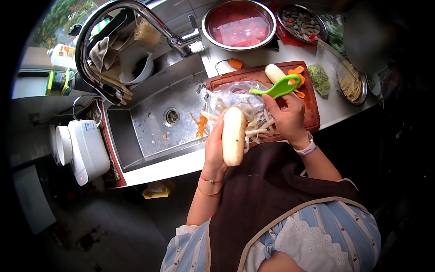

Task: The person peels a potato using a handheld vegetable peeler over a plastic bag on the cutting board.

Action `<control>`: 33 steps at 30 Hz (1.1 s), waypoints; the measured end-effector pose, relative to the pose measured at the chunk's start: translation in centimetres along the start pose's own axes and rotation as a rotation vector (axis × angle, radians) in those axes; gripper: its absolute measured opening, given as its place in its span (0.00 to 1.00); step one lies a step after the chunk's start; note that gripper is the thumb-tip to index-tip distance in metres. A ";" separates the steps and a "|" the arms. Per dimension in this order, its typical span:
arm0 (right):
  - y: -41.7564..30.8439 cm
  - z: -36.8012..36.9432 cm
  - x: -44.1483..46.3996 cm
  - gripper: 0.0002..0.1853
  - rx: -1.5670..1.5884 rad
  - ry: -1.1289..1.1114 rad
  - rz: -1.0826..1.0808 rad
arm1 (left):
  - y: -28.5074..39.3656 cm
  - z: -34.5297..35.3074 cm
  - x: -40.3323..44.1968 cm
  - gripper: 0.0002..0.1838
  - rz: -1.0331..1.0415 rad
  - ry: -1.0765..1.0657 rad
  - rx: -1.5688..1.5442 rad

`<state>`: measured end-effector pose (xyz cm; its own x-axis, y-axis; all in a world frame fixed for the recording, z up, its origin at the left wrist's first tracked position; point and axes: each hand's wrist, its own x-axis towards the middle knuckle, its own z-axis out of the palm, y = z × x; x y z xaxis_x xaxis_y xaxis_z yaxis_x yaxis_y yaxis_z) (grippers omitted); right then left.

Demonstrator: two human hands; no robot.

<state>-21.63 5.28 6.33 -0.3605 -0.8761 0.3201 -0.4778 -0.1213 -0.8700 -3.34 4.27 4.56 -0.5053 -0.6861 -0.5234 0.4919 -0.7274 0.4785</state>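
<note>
My left hand (214, 147) is closed around a pale, peeled lotus root (234, 138), held tilted upright over the counter's front edge, with a small dark spot low on its side. In my right hand (290, 115) is a bright green peeler (280, 88), its head pointing left above the cutting board. Beneath both hands, a clear plastic bag (238, 93) lies with pale peel strips (258, 124) in and around it. The reddish-brown cutting board (310, 102) also carries another pale root (274, 72) and orange carrot pieces (297, 77).
To the left is a steel sink (154, 129) with orange peelings (199, 124) at its right side, under a curved faucet (122, 4). A steel bowl (206, 31) of reddish liquid, a bowl of shellfish (301, 25) and bagged greens (319, 79) stand behind. A white appliance (88, 152) sits left.
</note>
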 end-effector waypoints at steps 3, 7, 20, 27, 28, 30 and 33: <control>-1.8 -0.4 -0.9 0.07 0.387 -0.146 0.284 | -0.5 0.2 0.6 0.24 0.214 0.169 0.081; -4.3 -0.9 -3.2 0.10 0.768 -0.579 0.677 | 0.1 0.4 0.4 0.22 0.092 0.042 0.027; -5.2 0.6 -2.9 0.13 0.914 -0.729 0.700 | 0.6 0.8 -0.5 0.22 0.081 -0.001 -0.065; -5.8 0.3 -2.3 0.12 0.878 -0.812 0.738 | 0.4 0.3 -0.5 0.23 0.081 0.014 -0.073; -6.0 0.2 -2.4 0.11 0.910 -0.796 0.729 | 0.3 0.0 -0.5 0.22 0.063 -0.047 -0.100; -5.9 0.2 -2.6 0.11 0.929 -0.779 0.711 | 0.3 0.1 -0.6 0.22 0.046 -0.107 -0.129; -5.0 -0.1 -3.1 0.10 0.967 -0.774 0.703 | 0.5 0.9 -0.5 0.22 0.128 -0.017 -0.074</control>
<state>-18.22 8.66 9.74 0.3823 -0.8783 -0.2870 0.4537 0.4490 -0.7698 -3.46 4.26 5.70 -0.4471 -0.7736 -0.4490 0.6037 -0.6314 0.4867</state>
